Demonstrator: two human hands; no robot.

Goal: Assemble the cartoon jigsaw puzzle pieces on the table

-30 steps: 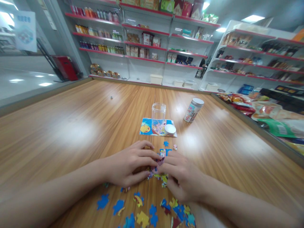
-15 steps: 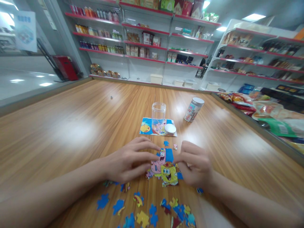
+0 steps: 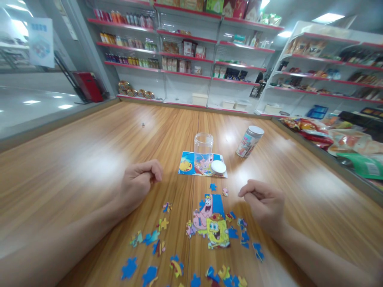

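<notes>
A partly joined jigsaw puzzle [image 3: 217,229] with a yellow square cartoon figure and a pink one lies on the table between my hands. My left hand [image 3: 139,183] is off to its left, fingers curled in, with nothing visible in them. To the puzzle's right is my right hand [image 3: 265,201], also closed with bent fingers and no piece showing. Loose puzzle pieces [image 3: 129,268] lie scattered on both sides and in front. A blue piece [image 3: 213,187] and a small pink piece [image 3: 225,191] sit just beyond the joined part.
Behind the puzzle, a clear jar [image 3: 204,145] stands by a printed picture sheet [image 3: 185,164], with a white lid [image 3: 218,167] on the sheet. A printed canister [image 3: 249,141] stands farther right. Packaged goods [image 3: 314,133] lie beyond the table's right edge, and stocked shelves [image 3: 185,54] line the back.
Both hands have moved off the puzzle, the left one back to the left and the right one outward. My left fingers went from spread to curled. The view has shifted slightly.
</notes>
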